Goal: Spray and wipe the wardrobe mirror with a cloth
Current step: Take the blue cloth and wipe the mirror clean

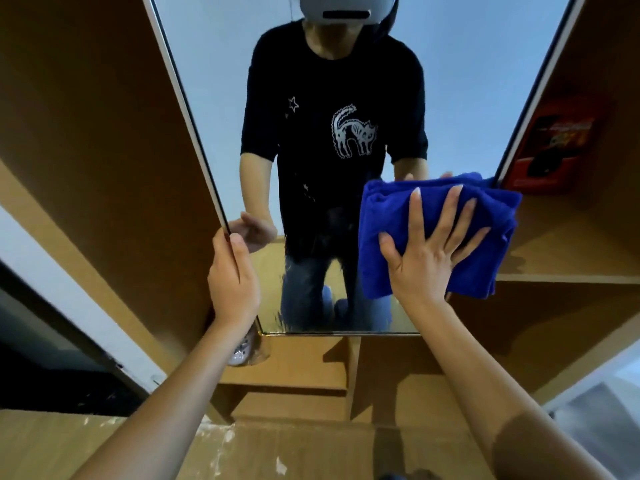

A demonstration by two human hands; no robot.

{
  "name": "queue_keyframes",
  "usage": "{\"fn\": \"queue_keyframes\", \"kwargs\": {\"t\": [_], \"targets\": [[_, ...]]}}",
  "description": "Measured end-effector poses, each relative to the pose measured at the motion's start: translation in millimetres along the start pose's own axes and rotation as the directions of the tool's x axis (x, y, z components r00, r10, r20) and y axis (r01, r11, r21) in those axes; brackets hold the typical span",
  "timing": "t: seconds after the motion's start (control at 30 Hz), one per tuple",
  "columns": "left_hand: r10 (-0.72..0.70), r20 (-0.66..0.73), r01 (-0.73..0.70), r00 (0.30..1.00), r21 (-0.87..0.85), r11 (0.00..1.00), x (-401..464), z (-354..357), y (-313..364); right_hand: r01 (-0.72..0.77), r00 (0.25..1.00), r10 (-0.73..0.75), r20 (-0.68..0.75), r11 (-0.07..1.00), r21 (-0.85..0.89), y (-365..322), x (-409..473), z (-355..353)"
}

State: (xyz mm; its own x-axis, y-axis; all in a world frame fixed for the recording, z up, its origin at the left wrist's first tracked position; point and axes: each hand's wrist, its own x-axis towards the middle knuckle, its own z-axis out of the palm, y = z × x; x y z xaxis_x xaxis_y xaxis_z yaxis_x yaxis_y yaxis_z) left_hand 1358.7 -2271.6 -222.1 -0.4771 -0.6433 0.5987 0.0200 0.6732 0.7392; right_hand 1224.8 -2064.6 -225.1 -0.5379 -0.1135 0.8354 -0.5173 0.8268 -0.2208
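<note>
The wardrobe mirror (214, 64) fills the middle of the view, mounted on a wooden door, and shows a person's reflection. A folded blue cloth (436, 202) lies flat against the mirror's lower right, near its right edge. My right hand (429, 247) presses on the cloth with fingers spread and straight. My left hand (232, 275) grips the mirror door's left edge, thumb on the glass side and fingers curled behind it. No spray bottle is in view.
Wooden wardrobe shelves (568, 278) stand to the right, with a red box (550, 147) on an upper shelf. A wooden panel (86, 140) rises on the left. A small clear object (246, 351) sits below the mirror's lower left corner. A wooden surface (242, 452) lies below.
</note>
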Motion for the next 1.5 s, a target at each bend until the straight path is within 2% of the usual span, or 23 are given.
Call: {"fn": "queue_keyframes", "kwargs": {"t": [0.23, 0.37, 0.53, 0.8, 0.9, 1.03, 1.17, 1.23, 1.3, 1.5], "targets": [[0.068, -0.152, -0.088, 0.986, -0.128, 0.988, -2.8, 14.0, -12.5, -0.104, 0.978, 0.101, -0.183, 0.995, -0.007, -23.5, 45.2, -16.2], [0.091, -0.194, -0.123, 0.977, -0.16, 0.979, -8.0, 23.0, -21.2, -0.093, 0.972, 0.084, -0.221, 0.995, -0.031, -23.2, 19.1, 4.7], [0.172, -0.212, -0.195, 0.962, -0.093, 0.976, -13.6, 33.8, -45.1, -0.03, 0.977, 0.021, -0.214, 0.999, -0.04, -17.8, -37.1, 43.8], [0.293, -0.275, -0.313, 0.916, -0.031, 0.949, -14.3, 35.1, -57.2, -0.087, 0.96, 0.086, -0.268, 0.996, 0.01, -29.9, -41.0, 50.4], [0.268, -0.27, -0.287, 0.925, -0.033, 0.957, -14.2, 33.1, -54.3, -0.099, 0.95, 0.105, -0.294, 0.994, 0.034, -59.8, -30.4, 48.6], [0.243, -0.243, -0.278, 0.939, -0.125, 0.952, -12.9, 26.9, -53.3, 0.085, 0.959, -0.075, -0.272, 0.996, 0.027, -119.0, -28.5, 53.5], [0.115, -0.178, -0.182, 0.977, -0.424, 0.887, -10.1, 20.0, -51.8, 0.261, 0.949, -0.268, -0.167, 0.963, -0.064, -156.0, -62.0, 78.1], [0.004, -0.14, -0.082, 0.99, -0.564, 0.821, -8.3, 16.0, -50.8, 0.283, 0.947, -0.291, -0.137, 0.956, -0.078, -154.1, -79.6, 88.2], [-0.084, -0.118, -0.008, 0.989, -0.623, 0.783, -6.5, 14.1, -48.6, 0.317, 0.937, -0.324, -0.126, 0.945, -0.074, -142.0, -92.0, 94.9], [-0.052, -0.058, 0.007, 0.997, -0.592, 0.806, -10.9, 10.1, -44.1, 0.333, 0.929, -0.34, -0.144, 0.94, -0.072, -104.7, -102.3, 95.3]]}}
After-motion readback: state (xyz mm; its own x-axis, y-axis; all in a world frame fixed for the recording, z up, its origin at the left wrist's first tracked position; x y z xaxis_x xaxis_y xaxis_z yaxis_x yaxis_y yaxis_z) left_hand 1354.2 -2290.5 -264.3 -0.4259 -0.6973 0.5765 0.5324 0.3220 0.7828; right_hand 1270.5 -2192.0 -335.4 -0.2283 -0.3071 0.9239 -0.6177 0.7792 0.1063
